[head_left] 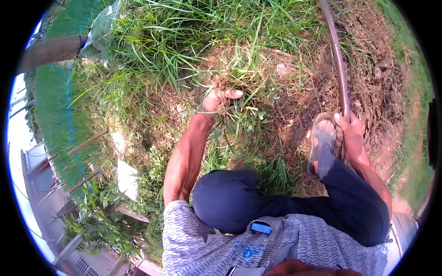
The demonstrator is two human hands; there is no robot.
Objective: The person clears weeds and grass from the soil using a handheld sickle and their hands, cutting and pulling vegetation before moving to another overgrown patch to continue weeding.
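Observation:
In the head view, my left hand (214,101) is closed around a clump of pulled grass (225,85), with dry roots and thin green blades sticking out past the thumb. More grass and low weeds surround it on the soil. On the right, my right hand (353,133) is wrapped around the lower part of a long brown pole (340,60), which runs up to the top edge and looks curved here. Its lower end is hidden by the hand and leg. Beside that hand is my foot in a grey shoe (323,131).
Tall green grass (184,32) grows along the top. A wooden post (50,53) with plastic sheeting (102,30) and green netting (53,101) stand at left. A pale slab (126,179) lies below them. Loose brown soil (384,92) covers the right side.

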